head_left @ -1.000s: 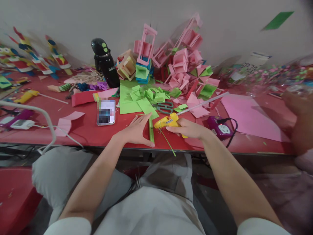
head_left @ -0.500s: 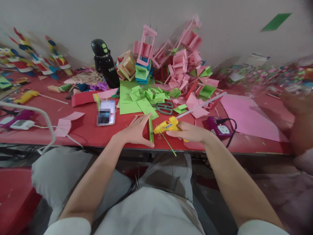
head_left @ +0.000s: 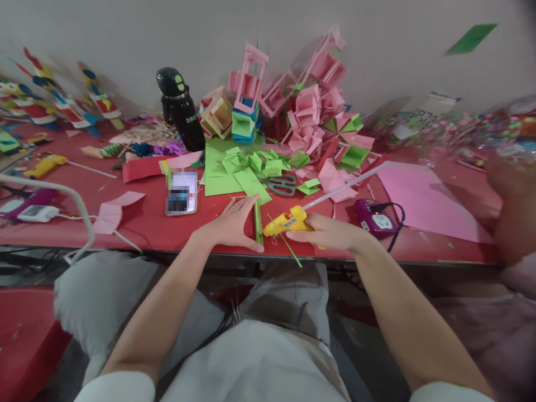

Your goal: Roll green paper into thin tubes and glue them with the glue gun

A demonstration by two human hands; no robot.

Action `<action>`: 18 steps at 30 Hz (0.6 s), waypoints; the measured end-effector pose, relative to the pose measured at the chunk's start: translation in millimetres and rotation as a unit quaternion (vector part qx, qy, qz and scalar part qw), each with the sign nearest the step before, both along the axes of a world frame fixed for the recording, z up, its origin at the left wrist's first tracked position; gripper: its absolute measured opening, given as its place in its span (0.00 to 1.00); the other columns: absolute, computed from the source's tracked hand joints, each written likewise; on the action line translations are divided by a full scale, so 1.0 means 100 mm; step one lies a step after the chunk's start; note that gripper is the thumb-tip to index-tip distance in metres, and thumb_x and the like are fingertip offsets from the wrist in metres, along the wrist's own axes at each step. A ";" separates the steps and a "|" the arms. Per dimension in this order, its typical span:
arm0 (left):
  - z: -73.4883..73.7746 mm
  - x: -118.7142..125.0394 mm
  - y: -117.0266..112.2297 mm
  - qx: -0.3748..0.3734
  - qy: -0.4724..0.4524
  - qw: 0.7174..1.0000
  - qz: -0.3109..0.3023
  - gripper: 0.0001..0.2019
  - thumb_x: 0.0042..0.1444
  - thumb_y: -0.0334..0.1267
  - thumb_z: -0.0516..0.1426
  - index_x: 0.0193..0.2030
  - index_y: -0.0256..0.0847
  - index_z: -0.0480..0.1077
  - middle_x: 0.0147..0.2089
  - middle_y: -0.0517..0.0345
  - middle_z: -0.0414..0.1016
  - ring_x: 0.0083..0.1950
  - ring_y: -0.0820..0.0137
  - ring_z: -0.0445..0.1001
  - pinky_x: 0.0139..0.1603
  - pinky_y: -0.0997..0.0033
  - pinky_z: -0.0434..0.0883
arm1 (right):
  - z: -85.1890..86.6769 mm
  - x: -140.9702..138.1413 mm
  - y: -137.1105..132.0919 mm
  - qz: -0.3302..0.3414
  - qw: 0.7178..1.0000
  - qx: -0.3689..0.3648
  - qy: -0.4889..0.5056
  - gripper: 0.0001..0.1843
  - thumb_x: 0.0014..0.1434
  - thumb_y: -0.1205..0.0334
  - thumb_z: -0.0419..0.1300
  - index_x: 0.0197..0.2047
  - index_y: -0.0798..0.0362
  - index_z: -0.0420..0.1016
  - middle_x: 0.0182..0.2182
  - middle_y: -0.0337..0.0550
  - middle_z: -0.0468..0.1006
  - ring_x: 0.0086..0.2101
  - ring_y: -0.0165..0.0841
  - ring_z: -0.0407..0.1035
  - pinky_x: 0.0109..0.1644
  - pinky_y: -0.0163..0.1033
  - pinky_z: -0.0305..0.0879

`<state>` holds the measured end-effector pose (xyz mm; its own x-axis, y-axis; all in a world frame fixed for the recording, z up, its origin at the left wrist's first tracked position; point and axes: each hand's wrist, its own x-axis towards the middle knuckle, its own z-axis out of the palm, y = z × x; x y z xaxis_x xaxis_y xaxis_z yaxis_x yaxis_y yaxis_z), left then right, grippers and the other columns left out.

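Observation:
My left hand (head_left: 234, 224) spans a narrow folded green paper strip (head_left: 258, 220), fingertips at its far end and thumb at its near end, holding it against the table. My right hand (head_left: 329, 231) is wrapped round a yellow hot glue gun (head_left: 288, 221) that has a long clear glue stick (head_left: 343, 186) poking out of its back. The nozzle points left, right beside the strip's nearer half; whether it touches is hard to tell. Under the gun lies a thin green paper sliver (head_left: 293, 252).
Green scissors (head_left: 282, 185) and cut green paper (head_left: 220, 176) lie beyond my hands. A phone (head_left: 181, 192) is to the left, a purple power socket (head_left: 376, 218) to the right. Pink paper models (head_left: 307, 106) and a black bottle (head_left: 184, 114) stand behind. Another person's arm (head_left: 517, 206) rests at far right.
The glue gun and my right hand have shifted slightly towards me, so the nozzle sits nearer the strip's close end. My left hand has kept its place.

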<state>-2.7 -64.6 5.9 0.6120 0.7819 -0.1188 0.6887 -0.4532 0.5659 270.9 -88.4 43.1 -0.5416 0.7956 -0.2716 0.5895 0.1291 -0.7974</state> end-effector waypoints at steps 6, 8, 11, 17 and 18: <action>-0.01 -0.01 0.01 -0.002 0.004 1.000 -0.001 0.67 0.38 0.67 0.66 0.77 0.50 0.31 0.79 0.49 0.34 0.78 0.46 0.31 0.76 0.43 0.39 | 0.12 0.04 -0.05 0.024 0.998 0.001 -0.052 0.24 0.58 0.42 0.61 0.46 0.52 0.80 0.36 0.44 0.80 0.39 0.42 0.74 0.48 0.45 0.71; 0.00 -0.01 0.01 -0.004 0.002 1.000 -0.003 0.67 0.39 0.68 0.66 0.77 0.50 0.31 0.79 0.48 0.34 0.78 0.45 0.31 0.76 0.42 0.40 | 0.15 0.12 -0.05 0.002 0.997 0.009 -0.077 0.24 0.57 0.41 0.62 0.46 0.51 0.80 0.36 0.44 0.81 0.39 0.43 0.75 0.47 0.44 0.72; 0.01 -0.01 0.00 -0.005 0.001 1.000 -0.007 0.67 0.39 0.68 0.65 0.77 0.50 0.30 0.79 0.48 0.33 0.78 0.45 0.31 0.76 0.42 0.40 | 0.14 0.29 -0.02 -0.088 0.990 0.051 -0.102 0.26 0.55 0.40 0.64 0.49 0.49 0.78 0.38 0.45 0.81 0.39 0.44 0.75 0.45 0.44 0.72; 0.00 -0.01 0.01 0.004 0.006 1.000 -0.012 0.65 0.40 0.66 0.65 0.77 0.52 0.30 0.79 0.51 0.33 0.78 0.46 0.31 0.76 0.43 0.38 | -0.04 0.63 0.06 -0.171 0.964 0.177 -0.099 0.25 0.57 0.40 0.61 0.48 0.52 0.76 0.33 0.45 0.79 0.35 0.42 0.73 0.42 0.45 0.70; 0.00 -0.01 0.01 0.007 0.006 1.000 -0.014 0.65 0.41 0.66 0.65 0.77 0.52 0.30 0.79 0.51 0.34 0.78 0.46 0.31 0.76 0.43 0.37 | -0.08 0.67 0.07 -0.191 0.956 0.189 -0.117 0.25 0.57 0.40 0.62 0.45 0.52 0.76 0.32 0.45 0.79 0.34 0.42 0.73 0.41 0.45 0.70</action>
<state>-3.3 -63.7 5.7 0.6327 0.7657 -0.1155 0.6825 -0.4810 0.5504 338.4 -81.8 35.1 -0.1524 0.9883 -0.0033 0.8073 0.1225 -0.5773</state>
